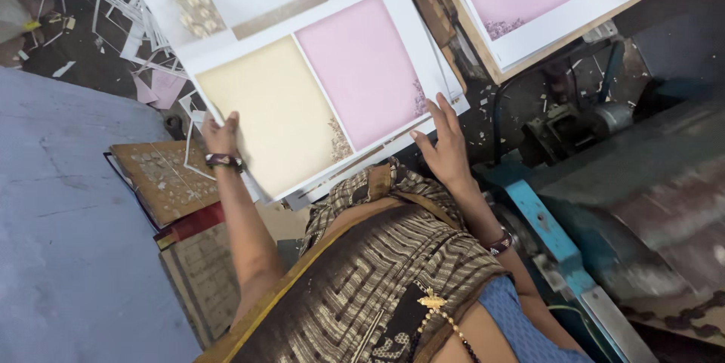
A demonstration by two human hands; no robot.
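A large printed sheet (317,91) with cream and pink panels rests atop a stack of like sheets, held at its near edge in front of me. My left hand (220,136) grips its left corner; my right hand (445,148) lies flat, fingers spread, on its right edge. A blue machine (544,227) stands at my right, paper scraps (113,0) litter the floor.

There is one view only, from a camera worn on the person's head. It looks steeply down over the patterned brown garment (393,272) at the chest, close to both forearms. The frame is tilted, so edges run slantwise. The large white printed sheet with cream and pink panels (317,91) fills the upper middle, near the lens; the littered dark floor (83,30) lies farther off, upper left.
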